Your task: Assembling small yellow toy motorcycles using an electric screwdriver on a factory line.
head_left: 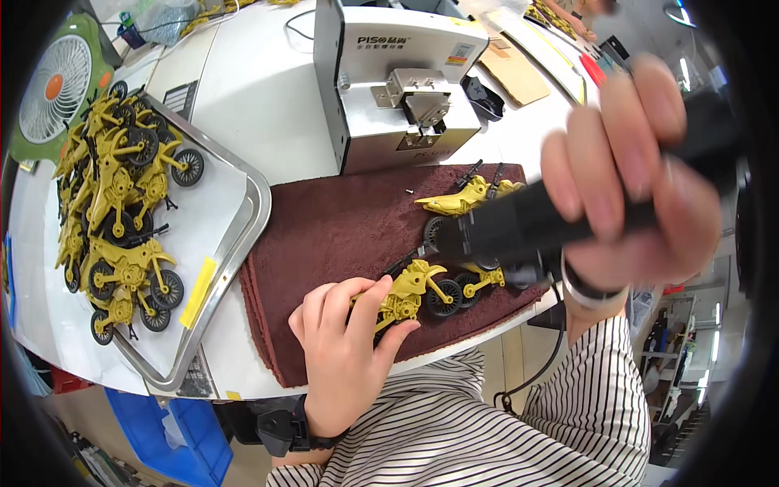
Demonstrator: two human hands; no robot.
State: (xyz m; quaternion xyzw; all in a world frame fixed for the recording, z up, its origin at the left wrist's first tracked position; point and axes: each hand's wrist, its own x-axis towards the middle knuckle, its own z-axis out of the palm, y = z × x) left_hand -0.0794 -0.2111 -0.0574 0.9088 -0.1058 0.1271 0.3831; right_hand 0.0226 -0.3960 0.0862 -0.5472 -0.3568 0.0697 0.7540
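On the dark red cloth point(316, 219), my left hand point(341, 337) grips a yellow toy motorcycle point(403, 294) with black wheels, thumb and fingers on either side of its body. My right hand point(629, 162), blurred by motion, is wrapped round a black electric screwdriver point(519, 221). Its thin bit points down and left, its tip close to the held motorcycle by my left fingers; whether it touches is hard to see. Just beyond, another yellow toy motorcycle point(458, 200) lies on the cloth, partly covered by the screwdriver. Further yellow and black parts point(480, 278) show beneath the tool.
A metal tray point(258, 203) at left carries a heap of yellow toy motorcycles point(122, 187). Behind the cloth stands a silver screw-feeding machine point(406, 89). A green fan point(57, 85) is at far left, a blue bin point(174, 438) below the table. The screwdriver's cable point(560, 333) hangs by my lap.
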